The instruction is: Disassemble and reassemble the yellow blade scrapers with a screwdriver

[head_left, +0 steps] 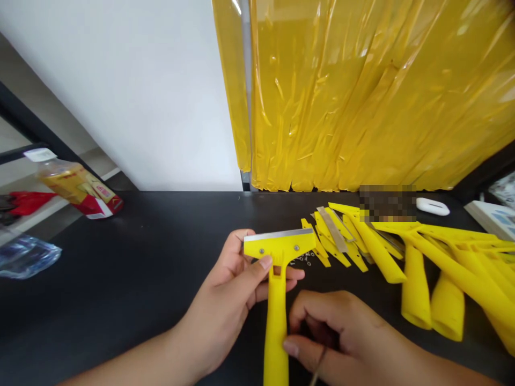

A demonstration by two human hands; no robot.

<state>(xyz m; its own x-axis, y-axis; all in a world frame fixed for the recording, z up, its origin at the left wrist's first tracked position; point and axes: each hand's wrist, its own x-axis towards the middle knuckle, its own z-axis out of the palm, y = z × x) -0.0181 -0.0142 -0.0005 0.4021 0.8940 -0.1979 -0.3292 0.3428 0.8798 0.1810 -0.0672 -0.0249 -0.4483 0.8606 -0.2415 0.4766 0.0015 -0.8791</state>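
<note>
A yellow scraper point(276, 316) stands upright in front of me, with a steel blade point(281, 234) along its top edge and two small screws in its head. My left hand point(237, 287) is closed on it, the thumb pressed on the front just below the head and the fingers behind. Beside the handle, my right hand point(333, 327) is curled, and its thumb tip touches or nearly touches the handle. A thin dull shaft point(319, 365) pokes out below that hand; its kind and its other end are hidden.
To the right lie yellow plates and loose blades point(333, 229), tiny hardware point(308, 258) and several yellow scraper handles point(416, 289). A white case point(432, 206) sits behind them. At the left are a drink bottle point(76, 185) and clear plastic wrap point(30, 257). Yellow film point(341, 96) hangs behind the black table point(140, 268).
</note>
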